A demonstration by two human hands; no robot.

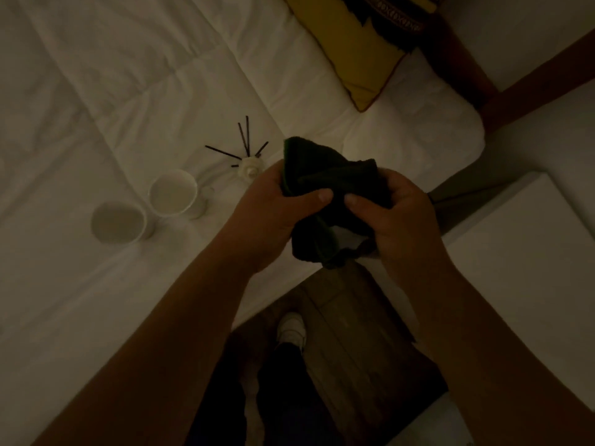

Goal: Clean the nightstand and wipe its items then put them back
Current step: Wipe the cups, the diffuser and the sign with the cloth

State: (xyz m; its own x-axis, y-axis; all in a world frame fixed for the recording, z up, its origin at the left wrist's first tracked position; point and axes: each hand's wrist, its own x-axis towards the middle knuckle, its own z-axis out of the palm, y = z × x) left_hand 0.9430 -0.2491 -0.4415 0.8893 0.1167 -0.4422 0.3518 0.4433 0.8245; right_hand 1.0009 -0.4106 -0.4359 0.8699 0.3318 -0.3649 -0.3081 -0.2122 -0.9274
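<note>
Both forearms reach forward; my left hand [273,201] and right hand [396,214] pinch a dark cloth [335,188], thumbs on top, above the bed's edge [161,300]. Two white cups [145,207] and what looks like a reed diffuser [248,165] sit on the bedding to the left; the white nightstand [515,252] is at my right.

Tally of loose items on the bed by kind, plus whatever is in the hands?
Cups: 2
Reed diffuser: 1
Yellow pillow: 1
Dark cloth, held by left hand and right hand: 1
Total: 5
</note>
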